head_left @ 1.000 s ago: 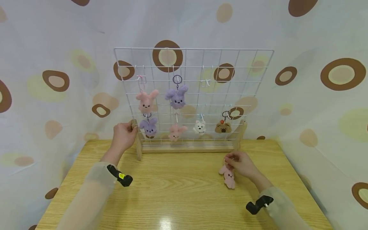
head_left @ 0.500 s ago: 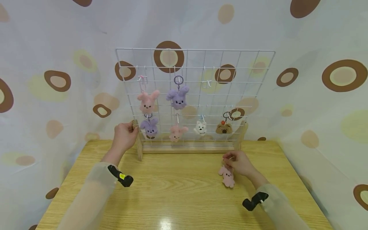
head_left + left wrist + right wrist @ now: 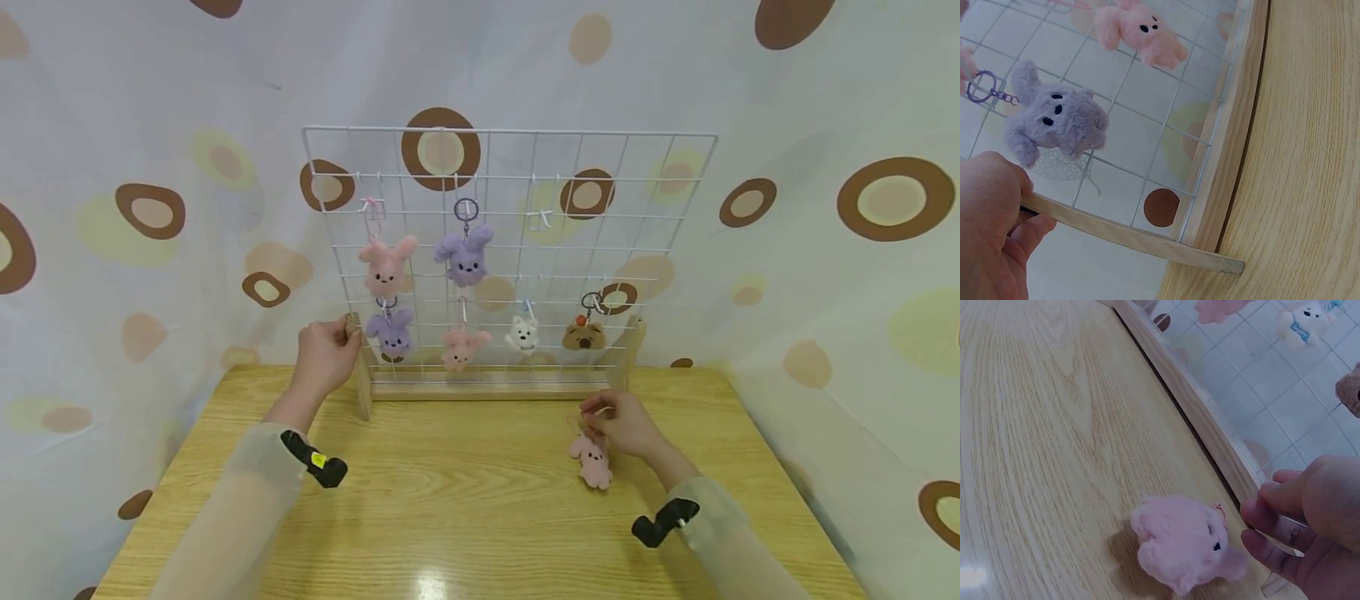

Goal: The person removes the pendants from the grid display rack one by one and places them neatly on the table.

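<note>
At the left end of the white wire grid rack [image 3: 510,132], my left hand [image 3: 326,354] grips the top of the wooden upright [image 3: 1116,231], thumb on one side and fingers on the other. My right hand [image 3: 621,421] is low near the rack's right foot, its thumb and fingertips together at the strap end of a pink plush bunny keychain [image 3: 594,462]. In the right wrist view that bunny [image 3: 1179,540] is at the tabletop beside the fingertips, a reddish bead chain [image 3: 1219,511] at its head. What exactly lies between the fingertips is hidden.
Hung on the rack are a pink bunny [image 3: 386,268], two purple bunnies [image 3: 467,260], a lower pink bunny [image 3: 462,346], a white dog [image 3: 522,333] and a brown bear [image 3: 584,336]. A bare hook [image 3: 542,220] sits at upper right. The wooden table [image 3: 450,500] spreads in front.
The right hand has shifted slightly left and away from me, and the pink bunny has moved slightly left with it. The left hand keeps its grip on the upright.
</note>
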`<action>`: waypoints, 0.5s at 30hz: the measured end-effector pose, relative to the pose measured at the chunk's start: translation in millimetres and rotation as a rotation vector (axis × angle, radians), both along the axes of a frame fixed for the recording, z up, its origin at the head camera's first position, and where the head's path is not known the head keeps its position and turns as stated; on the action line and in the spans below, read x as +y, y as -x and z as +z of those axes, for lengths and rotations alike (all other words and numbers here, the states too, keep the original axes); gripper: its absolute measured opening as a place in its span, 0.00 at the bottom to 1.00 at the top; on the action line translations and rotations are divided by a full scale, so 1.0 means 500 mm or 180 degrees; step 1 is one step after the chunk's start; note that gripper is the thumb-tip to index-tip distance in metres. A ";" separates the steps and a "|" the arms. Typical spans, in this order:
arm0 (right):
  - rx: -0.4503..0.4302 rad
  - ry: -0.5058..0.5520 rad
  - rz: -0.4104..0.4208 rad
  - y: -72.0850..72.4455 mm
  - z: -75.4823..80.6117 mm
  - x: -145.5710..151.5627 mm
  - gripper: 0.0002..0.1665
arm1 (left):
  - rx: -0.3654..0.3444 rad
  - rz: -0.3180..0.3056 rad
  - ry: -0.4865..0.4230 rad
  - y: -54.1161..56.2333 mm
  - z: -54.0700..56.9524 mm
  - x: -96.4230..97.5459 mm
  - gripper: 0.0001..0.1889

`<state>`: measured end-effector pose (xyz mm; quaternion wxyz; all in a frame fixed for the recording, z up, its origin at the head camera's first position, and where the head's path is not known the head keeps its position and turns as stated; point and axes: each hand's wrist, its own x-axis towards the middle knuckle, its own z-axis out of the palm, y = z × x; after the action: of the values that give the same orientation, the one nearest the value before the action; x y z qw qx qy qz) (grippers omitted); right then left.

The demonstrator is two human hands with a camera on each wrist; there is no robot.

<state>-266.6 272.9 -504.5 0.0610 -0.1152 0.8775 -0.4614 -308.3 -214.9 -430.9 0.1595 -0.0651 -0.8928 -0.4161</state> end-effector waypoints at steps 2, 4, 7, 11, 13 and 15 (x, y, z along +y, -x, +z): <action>0.0003 0.0025 0.0022 -0.001 0.002 0.002 0.10 | 0.0005 -0.0002 0.0000 0.001 -0.001 0.000 0.10; 0.0001 0.0027 0.0035 -0.001 0.004 0.003 0.10 | 0.0017 -0.0001 0.0005 0.001 -0.001 0.000 0.10; 0.0009 0.0035 0.0063 -0.003 0.009 0.003 0.10 | 0.0051 0.0000 0.0015 0.000 0.000 0.001 0.11; 0.0013 0.0113 0.0145 -0.007 0.019 0.001 0.11 | 0.0072 0.0002 0.0029 0.001 -0.001 0.001 0.11; 0.0007 0.0173 0.0200 -0.010 0.025 -0.001 0.11 | 0.0058 0.0001 0.0017 0.002 -0.001 0.000 0.10; -0.0003 0.0209 0.0255 -0.013 0.030 -0.001 0.11 | 0.0038 -0.0004 0.0013 0.001 -0.001 0.000 0.10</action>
<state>-260.0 272.3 -489.6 0.0760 -0.1520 0.8566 -0.4872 -308.8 -215.1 -431.4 0.1645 -0.0684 -0.8927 -0.4139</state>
